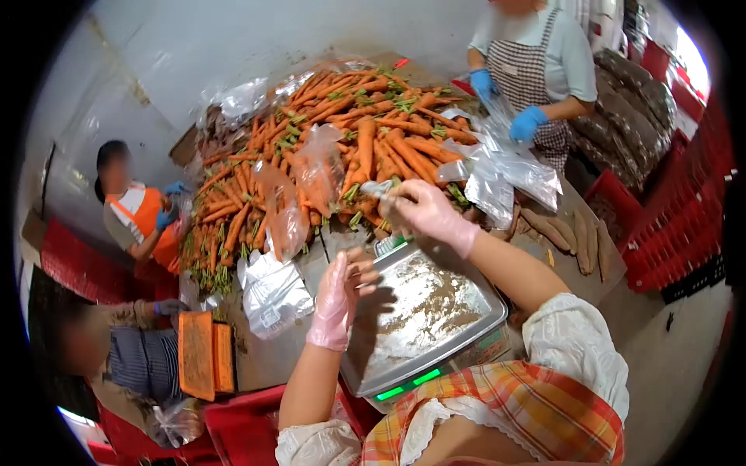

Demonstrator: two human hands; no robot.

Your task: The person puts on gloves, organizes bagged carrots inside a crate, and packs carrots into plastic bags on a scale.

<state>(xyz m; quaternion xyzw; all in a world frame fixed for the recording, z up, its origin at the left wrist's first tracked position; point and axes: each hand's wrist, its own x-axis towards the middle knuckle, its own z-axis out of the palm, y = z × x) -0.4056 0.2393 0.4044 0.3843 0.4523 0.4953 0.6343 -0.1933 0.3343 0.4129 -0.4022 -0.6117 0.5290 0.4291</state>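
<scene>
Carrots (365, 147) lie in a big heap at 11 o'clock from the scale (420, 311), some with green tops, several clear bags (320, 167) resting on them. Dirt smears the scale's metal pan. At 9 o'clock on the scale, the left hand (342, 295), in a clear glove, is raised with its fingers apart and loosely bent. At 12 o'clock, the similarly gloved right hand (426, 210) reaches to the heap's near edge, fingers narrowed beside something pale; I cannot tell whether it grips it.

Folded plastic bags (276, 295) lie at 9 o'clock, brown tubers (579, 237) at 2. A co-worker in a checked apron (522, 66) handles plastic at 1 o'clock; another, in an orange apron (165, 245), stands at 10.
</scene>
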